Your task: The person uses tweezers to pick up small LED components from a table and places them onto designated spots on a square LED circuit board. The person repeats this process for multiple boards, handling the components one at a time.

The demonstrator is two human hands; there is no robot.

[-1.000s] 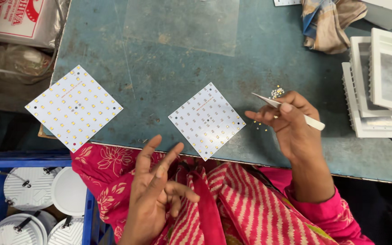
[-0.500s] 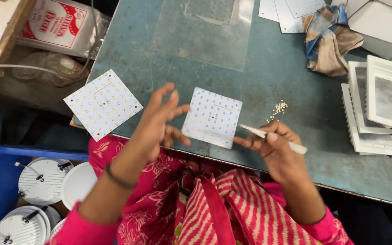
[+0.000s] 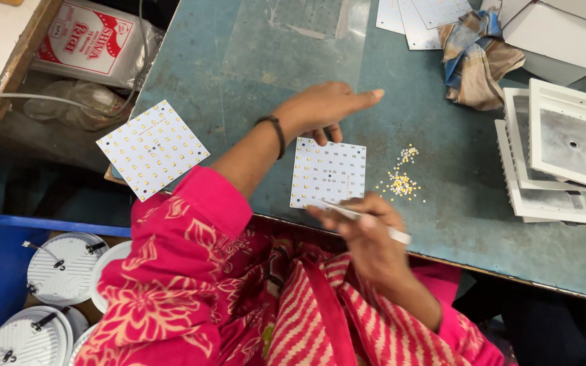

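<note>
1. The left hand [image 3: 327, 108] hovers over the counter [image 3: 252, 68], empty, index finger stretched out, just above the square LED board [image 3: 329, 172].
2. The right hand [image 3: 367, 227] pinches white tweezers [image 3: 361, 217] at the board's near edge.
3. Tiny yellow LED chips [image 3: 401, 181] lie scattered just right of the board.

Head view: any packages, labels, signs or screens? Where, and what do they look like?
Printed sack: top left, off the table's left edge, lying flat; white plastic with a red printed panel.
Clear plastic bag: just below the sack; crumpled, see-through, contents unclear.
White cardboard box: top right corner on the table; plain, no visible print.
No signs or screens.
</note>
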